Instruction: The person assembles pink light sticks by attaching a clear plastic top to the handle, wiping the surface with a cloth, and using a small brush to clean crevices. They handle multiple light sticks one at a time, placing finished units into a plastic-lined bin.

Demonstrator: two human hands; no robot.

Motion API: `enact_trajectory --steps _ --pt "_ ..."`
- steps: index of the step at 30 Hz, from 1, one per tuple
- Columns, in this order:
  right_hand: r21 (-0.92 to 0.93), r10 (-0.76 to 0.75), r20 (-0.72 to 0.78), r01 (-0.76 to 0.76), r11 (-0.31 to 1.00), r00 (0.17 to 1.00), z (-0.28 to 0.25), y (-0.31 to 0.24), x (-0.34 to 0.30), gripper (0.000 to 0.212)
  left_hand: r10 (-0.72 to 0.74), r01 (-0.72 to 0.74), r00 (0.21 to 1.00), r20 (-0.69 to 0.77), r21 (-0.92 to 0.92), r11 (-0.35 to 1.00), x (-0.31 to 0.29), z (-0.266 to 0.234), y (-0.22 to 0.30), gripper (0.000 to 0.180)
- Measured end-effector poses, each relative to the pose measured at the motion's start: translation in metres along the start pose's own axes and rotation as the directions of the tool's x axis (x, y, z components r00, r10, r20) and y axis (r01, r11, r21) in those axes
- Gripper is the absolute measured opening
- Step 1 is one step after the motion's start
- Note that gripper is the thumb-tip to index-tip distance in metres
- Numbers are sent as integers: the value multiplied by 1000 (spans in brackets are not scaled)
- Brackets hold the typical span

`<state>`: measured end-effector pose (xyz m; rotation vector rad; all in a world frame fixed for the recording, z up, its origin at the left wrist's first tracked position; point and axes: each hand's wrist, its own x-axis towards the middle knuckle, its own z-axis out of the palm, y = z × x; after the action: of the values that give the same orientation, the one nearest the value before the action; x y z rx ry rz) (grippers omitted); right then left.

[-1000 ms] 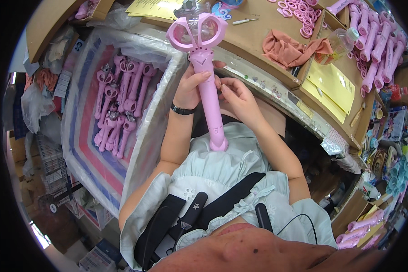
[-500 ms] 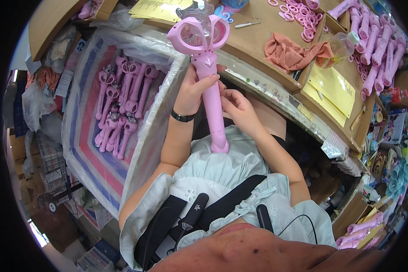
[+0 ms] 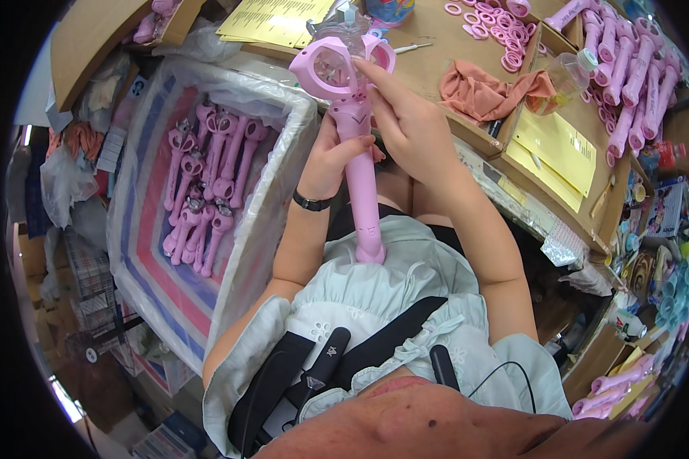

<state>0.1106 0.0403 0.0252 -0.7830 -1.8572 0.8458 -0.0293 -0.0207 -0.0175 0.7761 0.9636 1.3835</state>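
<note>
A pink toy wand [image 3: 364,187] stands in front of my body, its lower end against my clothes. Its head has two pink rings around a clear part, with a pale gem-like tip on top. My left hand [image 3: 325,167] wraps round the upper shaft, thumb across the front. My right hand [image 3: 417,134] is at the right side of the head, fingers pressed onto its ring and collar; its thumb is hidden. To the left, several similar pink wands [image 3: 216,149] lie in a plastic-lined box [image 3: 149,222] with striped lining.
The workbench [image 3: 432,65] at the far side holds pink rings [image 3: 505,34], an orange cloth [image 3: 475,92], a clear jar [image 3: 566,76], yellow sheets [image 3: 555,149] and a thin white-handled tool [image 3: 413,47]. Pink handles [image 3: 631,73] are heaped at the far right.
My right hand has risen from beside the shaft to the wand's head, fingers now laid on its right side. My left hand keeps its grip on the shaft.
</note>
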Motion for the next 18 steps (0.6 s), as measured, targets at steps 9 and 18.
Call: enact_trajectory --steps 9,18 --pt "-79 -20 127 30 996 992 10 2 10 41 -39 38 999 -19 -50 998 0 -4 -3 53" --pt "-40 91 159 -85 996 983 4 4 8 42 -43 44 999 12 -33 999 2 -7 -5 53"
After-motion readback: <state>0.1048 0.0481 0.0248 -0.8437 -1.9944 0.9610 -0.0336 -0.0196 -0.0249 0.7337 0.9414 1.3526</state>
